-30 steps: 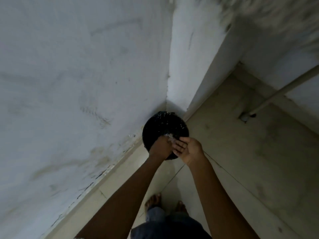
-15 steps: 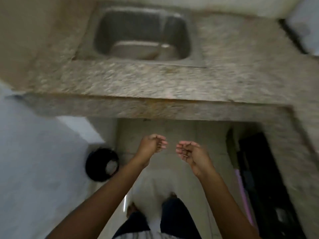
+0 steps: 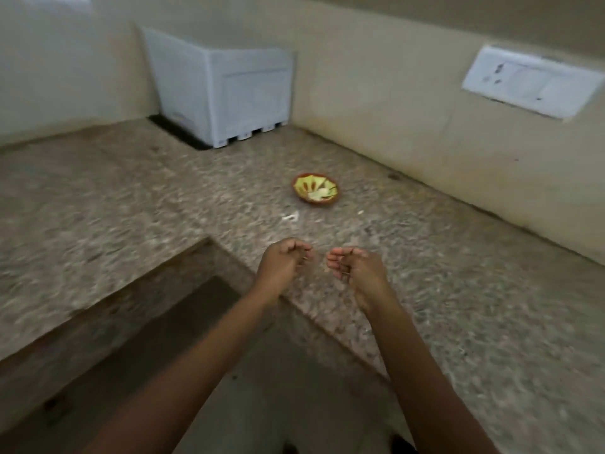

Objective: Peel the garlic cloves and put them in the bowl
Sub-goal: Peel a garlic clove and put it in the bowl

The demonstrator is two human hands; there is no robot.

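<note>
Both hands (image 3: 284, 261) (image 3: 355, 268) loosely curled, bowl (image 3: 322, 203) on counter (image 3: 458, 290)

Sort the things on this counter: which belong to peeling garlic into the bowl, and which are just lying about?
Belong: bowl holding pale pieces; left hand and right hand, both empty; white scrap near the bowl, perhaps peel.
Lying about: white box in the corner; socket plate on the wall.

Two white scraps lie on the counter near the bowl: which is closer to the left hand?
The larger scrap, just beyond the left hand and in front of the bowl. The smaller fleck lies further right, nearer the right hand.
</note>
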